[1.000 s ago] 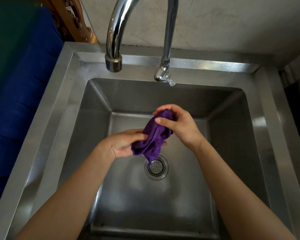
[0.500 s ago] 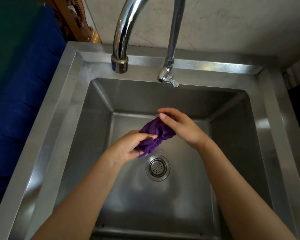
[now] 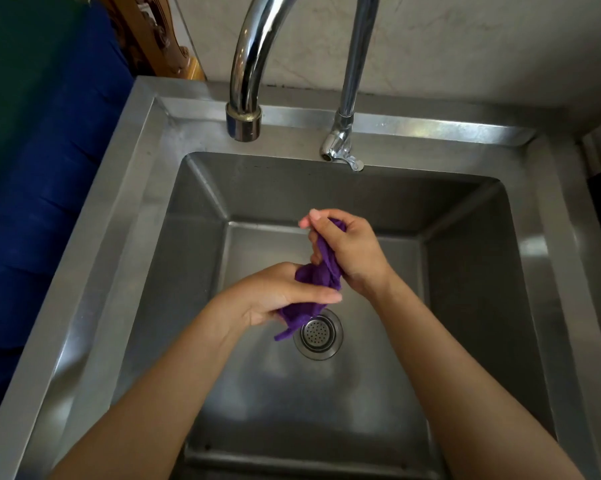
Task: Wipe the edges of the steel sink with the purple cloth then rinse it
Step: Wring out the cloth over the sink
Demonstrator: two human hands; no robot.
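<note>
My left hand [image 3: 275, 296] is nearest to me and is closed around the low end of the purple cloth [image 3: 318, 271]. The cloth runs up and away like a rope to my right hand [image 3: 347, 251], which squeezes its top end. It hangs just above the drain [image 3: 318, 336] in the steel sink [image 3: 146, 188]. Farther back, the tap spout [image 3: 243, 123] is well off to the left, with no water coming out.

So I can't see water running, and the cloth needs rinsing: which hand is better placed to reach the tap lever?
Probably the right hand: it holds the cloth higher, nearer the lever.
</note>
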